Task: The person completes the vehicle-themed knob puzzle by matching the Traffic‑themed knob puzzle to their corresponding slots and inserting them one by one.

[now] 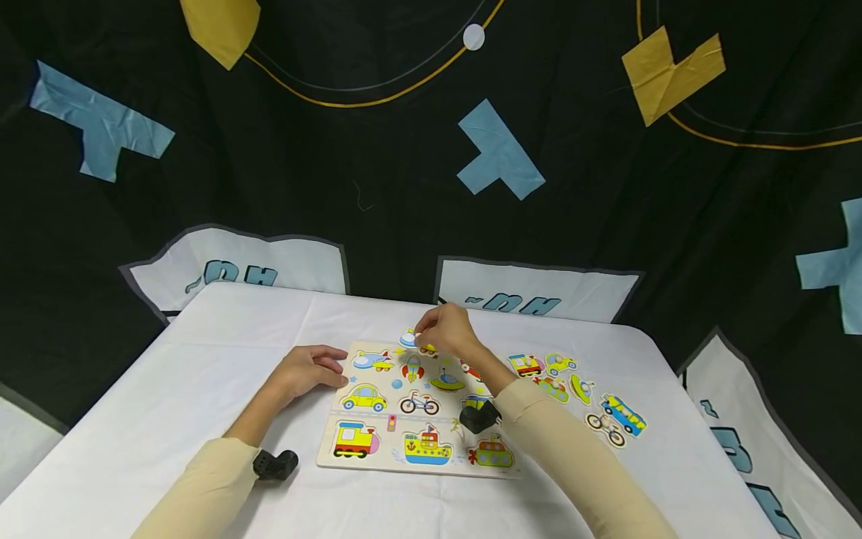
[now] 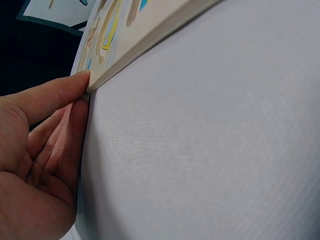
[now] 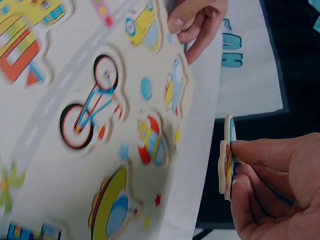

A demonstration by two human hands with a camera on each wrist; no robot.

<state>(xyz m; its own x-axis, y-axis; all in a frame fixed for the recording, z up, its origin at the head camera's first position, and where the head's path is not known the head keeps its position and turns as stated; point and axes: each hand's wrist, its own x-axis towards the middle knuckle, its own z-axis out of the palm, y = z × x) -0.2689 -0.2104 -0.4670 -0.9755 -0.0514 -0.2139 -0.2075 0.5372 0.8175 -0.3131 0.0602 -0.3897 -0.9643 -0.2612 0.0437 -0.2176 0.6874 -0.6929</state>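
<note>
A wooden puzzle board (image 1: pixel 390 454) with vehicle pictures in its recesses lies on the white-covered table. My left hand (image 1: pixel 306 373) holds it by the upper left edge; in the left wrist view the thumb and fingers meet at the board's corner. Above the board's far edge, my right hand (image 1: pixel 447 331) pinches a blue and yellow airplane puzzle piece (image 1: pixel 407 339). Seen from the right wrist, this thin piece (image 3: pixel 226 165) stands edge-on between thumb and fingers, apart from the board. The board's airplane picture (image 1: pixel 373 361) is close to the left fingers.
Several loose pieces lie right of the board, among them a train (image 1: pixel 525 365), a yellow car (image 1: pixel 560 364), a bus (image 1: pixel 622 415) and a bicycle (image 1: pixel 605 430). Behind the table hangs a black curtain (image 1: pixel 377 224) with blue and yellow patches.
</note>
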